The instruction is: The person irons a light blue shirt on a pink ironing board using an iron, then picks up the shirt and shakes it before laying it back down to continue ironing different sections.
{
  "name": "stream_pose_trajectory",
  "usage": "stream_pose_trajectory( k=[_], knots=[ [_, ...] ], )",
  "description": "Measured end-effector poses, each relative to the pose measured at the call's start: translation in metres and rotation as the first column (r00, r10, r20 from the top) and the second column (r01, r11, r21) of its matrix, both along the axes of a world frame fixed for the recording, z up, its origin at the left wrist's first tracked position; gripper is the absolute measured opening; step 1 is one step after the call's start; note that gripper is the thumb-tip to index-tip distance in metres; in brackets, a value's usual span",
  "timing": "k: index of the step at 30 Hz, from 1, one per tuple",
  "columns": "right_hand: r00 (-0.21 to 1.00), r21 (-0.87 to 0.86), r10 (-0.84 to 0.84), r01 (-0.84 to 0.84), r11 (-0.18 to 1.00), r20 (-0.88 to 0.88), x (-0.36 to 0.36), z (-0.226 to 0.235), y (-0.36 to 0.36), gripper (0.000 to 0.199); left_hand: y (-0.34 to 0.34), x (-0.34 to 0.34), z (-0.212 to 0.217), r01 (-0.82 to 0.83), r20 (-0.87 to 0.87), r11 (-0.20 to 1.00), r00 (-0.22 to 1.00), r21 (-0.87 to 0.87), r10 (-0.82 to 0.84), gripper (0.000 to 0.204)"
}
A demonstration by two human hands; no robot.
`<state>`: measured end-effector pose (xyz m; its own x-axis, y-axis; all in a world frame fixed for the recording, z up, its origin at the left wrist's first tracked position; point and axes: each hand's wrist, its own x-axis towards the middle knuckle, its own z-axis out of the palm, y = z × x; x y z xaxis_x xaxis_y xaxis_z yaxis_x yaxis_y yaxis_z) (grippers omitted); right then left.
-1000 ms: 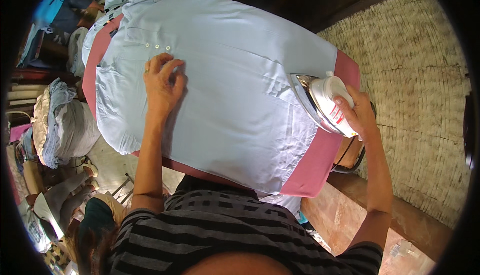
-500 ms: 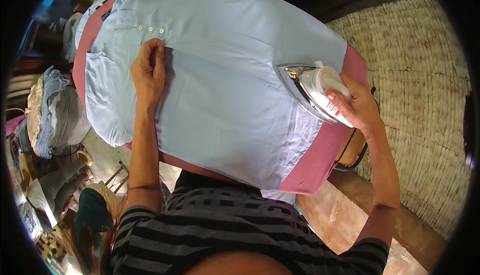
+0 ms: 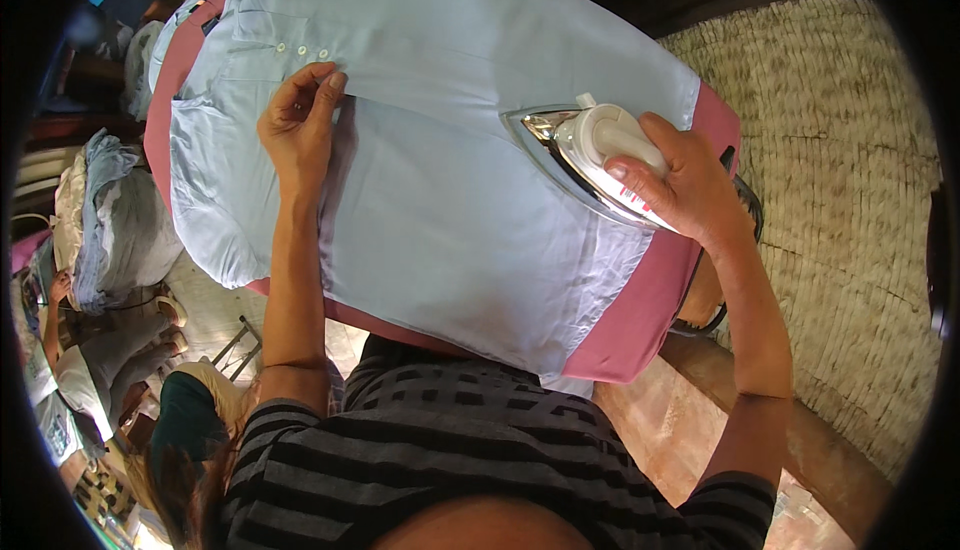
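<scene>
A light blue shirt (image 3: 420, 180) lies spread over the pink-covered ironing board (image 3: 625, 345), with several white buttons on its placket at the upper left. My left hand (image 3: 300, 125) is closed in a pinch on the shirt's cloth just below those buttons, thumb and forefinger together. In my right hand (image 3: 685, 180) is a white iron (image 3: 600, 145) with a shiny metal base, gripped by its handle. Its soleplate rests on the shirt toward the right, tip pointing up and left. Small wrinkles show in the cloth below the iron, near the board's right end.
A woven mat (image 3: 820, 150) covers the floor at the right. Piled clothes (image 3: 130, 230) stand at the left. Below them sits a person in a dark green top (image 3: 185, 415), and another person's legs (image 3: 140, 350) show nearby. A dark cord (image 3: 755, 215) loops beside the board's right end.
My right hand has slid the iron left and slightly away from me over the shirt. My left hand stays almost in place, its fingers shifted slightly.
</scene>
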<state>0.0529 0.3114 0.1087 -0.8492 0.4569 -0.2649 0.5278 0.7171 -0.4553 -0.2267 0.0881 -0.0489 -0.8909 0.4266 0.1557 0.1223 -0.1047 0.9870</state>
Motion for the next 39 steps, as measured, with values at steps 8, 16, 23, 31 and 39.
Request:
stream_pose_trajectory(
  k=[8, 16, 23, 31, 39],
  knots=[
    [0.98, 0.143, 0.134, -0.112, 0.983, -0.151, 0.007, -0.008, 0.003, 0.042, 0.002, 0.003, 0.003, 0.003, -0.015, 1.0, 1.0, 0.026, -0.002, 0.015],
    [0.985, -0.049, 0.17, -0.171, 0.984, -0.032, -0.014, 0.001, -0.005, 0.049, 0.0, 0.003, 0.005, -0.017, -0.036, 1.0, 0.999, -0.016, 0.016, 0.015],
    [0.967, -0.013, 0.221, -0.225, 0.974, -0.125, -0.04, -0.009, -0.009, 0.052, 0.001, 0.0, -0.006, -0.013, -0.044, 1.0, 0.999, -0.011, 0.012, 0.015],
    [0.988, -0.073, 0.14, -0.145, 0.987, -0.062, -0.032, -0.004, 0.007, 0.039, 0.0, -0.005, -0.01, 0.008, -0.12, 1.0, 0.993, 0.008, -0.007, 0.016],
    [0.992, -0.008, 0.102, -0.103, 0.995, -0.077, 0.016, -0.004, 0.015, 0.03, -0.002, -0.003, -0.011, -0.01, -0.081, 1.0, 0.997, -0.015, 0.009, 0.015]
  ],
)
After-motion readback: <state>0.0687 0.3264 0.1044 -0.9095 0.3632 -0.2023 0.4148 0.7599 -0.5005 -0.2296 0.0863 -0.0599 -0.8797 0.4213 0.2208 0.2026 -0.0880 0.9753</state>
